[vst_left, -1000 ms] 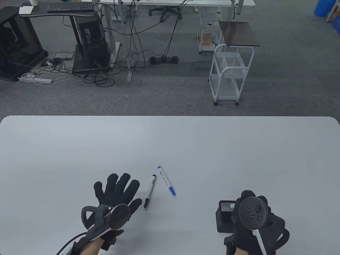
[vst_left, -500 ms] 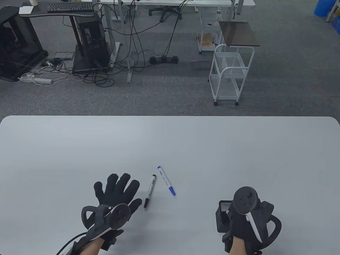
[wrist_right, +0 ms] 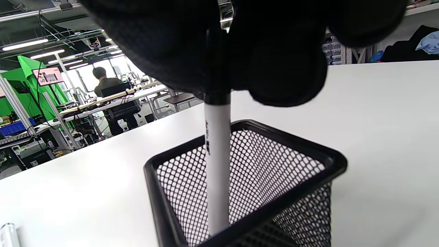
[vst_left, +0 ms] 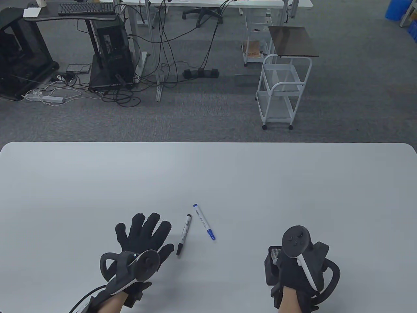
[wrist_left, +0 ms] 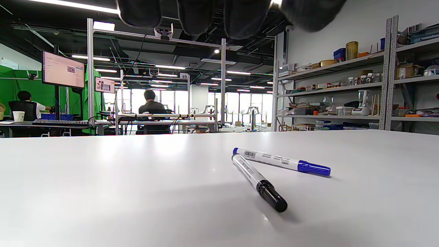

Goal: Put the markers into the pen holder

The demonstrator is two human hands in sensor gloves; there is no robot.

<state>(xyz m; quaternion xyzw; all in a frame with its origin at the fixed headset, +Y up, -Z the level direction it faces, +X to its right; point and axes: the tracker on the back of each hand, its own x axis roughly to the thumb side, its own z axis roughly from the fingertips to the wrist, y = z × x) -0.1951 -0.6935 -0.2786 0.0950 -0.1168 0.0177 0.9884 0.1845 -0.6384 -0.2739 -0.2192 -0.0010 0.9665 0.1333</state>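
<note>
A black mesh pen holder [vst_left: 272, 269] [wrist_right: 274, 171] stands near the table's front right. My right hand [vst_left: 298, 270] is over it and grips a white marker [wrist_right: 216, 164] by its upper end; the marker stands upright with its lower part inside the holder. A black-capped marker [vst_left: 183, 234] [wrist_left: 258, 181] and a blue-capped marker [vst_left: 204, 222] [wrist_left: 281, 162] lie on the table, their far ends close together. My left hand [vst_left: 143, 233] rests flat on the table just left of the black-capped marker, fingers spread and empty.
The white table [vst_left: 208, 176] stretches far beyond the markers. On the floor behind it stand a white wire cart [vst_left: 281, 91], desks and cables. A small white thing [wrist_right: 8, 233] lies at the lower left of the right wrist view.
My right hand has turned and lowered over the pen holder, bringing its marker down into it. The left hand and the two lying markers have not moved.
</note>
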